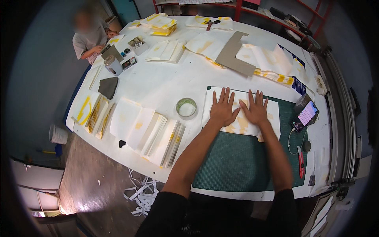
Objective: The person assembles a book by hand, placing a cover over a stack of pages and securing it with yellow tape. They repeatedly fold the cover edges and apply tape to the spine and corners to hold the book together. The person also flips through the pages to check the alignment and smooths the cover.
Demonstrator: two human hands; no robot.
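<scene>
Both my hands lie flat on a white sheet (244, 128) with yellowish patches, which rests on the far part of a green cutting mat (237, 162). My left hand (223, 108) presses on the sheet's left half, fingers stretched out and pointing away from me. Beside it, my right hand (256, 110) is spread on the right half, its thumb close to the left hand's thumb. Neither hand grips anything. Whether the sheet is single or a thin stack is hard to make out. Left of the mat stands a roll of greenish tape (186, 107).
Stacks of yellow-marked sheets (158, 136) lie at the left. A grey board (233, 55) rests across papers at the back. Right of my hands are a propped phone (306, 116) and a red cutter knife (301, 162). A person (90, 43) works at the far left.
</scene>
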